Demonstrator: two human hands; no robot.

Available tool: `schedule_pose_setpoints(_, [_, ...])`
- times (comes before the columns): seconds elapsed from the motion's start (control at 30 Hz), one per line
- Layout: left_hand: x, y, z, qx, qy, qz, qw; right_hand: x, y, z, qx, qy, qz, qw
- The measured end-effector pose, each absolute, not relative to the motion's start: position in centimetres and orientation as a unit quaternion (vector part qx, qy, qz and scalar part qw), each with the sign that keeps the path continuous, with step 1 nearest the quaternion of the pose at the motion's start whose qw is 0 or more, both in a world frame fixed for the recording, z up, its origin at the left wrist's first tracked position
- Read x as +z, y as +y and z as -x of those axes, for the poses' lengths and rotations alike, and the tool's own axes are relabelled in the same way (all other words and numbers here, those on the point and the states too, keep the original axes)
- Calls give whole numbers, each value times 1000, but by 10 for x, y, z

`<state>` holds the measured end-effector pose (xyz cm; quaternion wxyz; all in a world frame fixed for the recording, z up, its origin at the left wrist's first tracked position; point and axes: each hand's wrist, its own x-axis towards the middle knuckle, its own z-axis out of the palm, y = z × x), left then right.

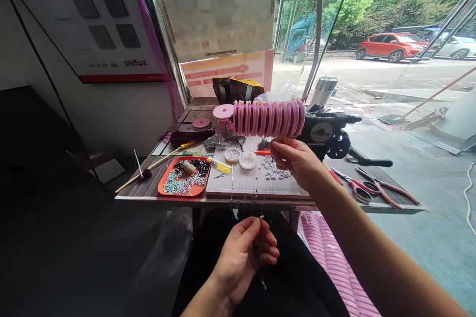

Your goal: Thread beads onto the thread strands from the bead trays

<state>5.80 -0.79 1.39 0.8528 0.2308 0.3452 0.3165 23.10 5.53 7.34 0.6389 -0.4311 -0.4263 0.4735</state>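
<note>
Low over my lap, my left hand (247, 255) pinches a thin fishing line between thumb and forefinger. A small pale tip sticks out above the pinch, and a thin dark end dangles below. My right hand (292, 156) is raised under the right part of a row of pink foam spools (267, 118), its thumb and forefinger pressed together. Whatever they hold is too fine to make out. The spools sit side by side on the shaft of a black hand-crank winder (322, 131). Several fine lines hang from them past the table's front edge, small dark pieces at their lower ends.
An orange tray (184, 176) holds beads and small parts. Nearby are a round tub of beads (232, 154), a white disc (247, 160), loose grey beads (275, 168) and a yellow-handled tool (221, 166). Scissors (360, 190) and pliers (386, 193) lie at right.
</note>
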Motion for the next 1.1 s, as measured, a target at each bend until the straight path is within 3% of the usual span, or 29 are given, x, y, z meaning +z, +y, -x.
schedule_pose_setpoints(1.1, [7, -17, -49, 294, 368, -196, 860, 71, 56, -233, 467, -429, 432, 641])
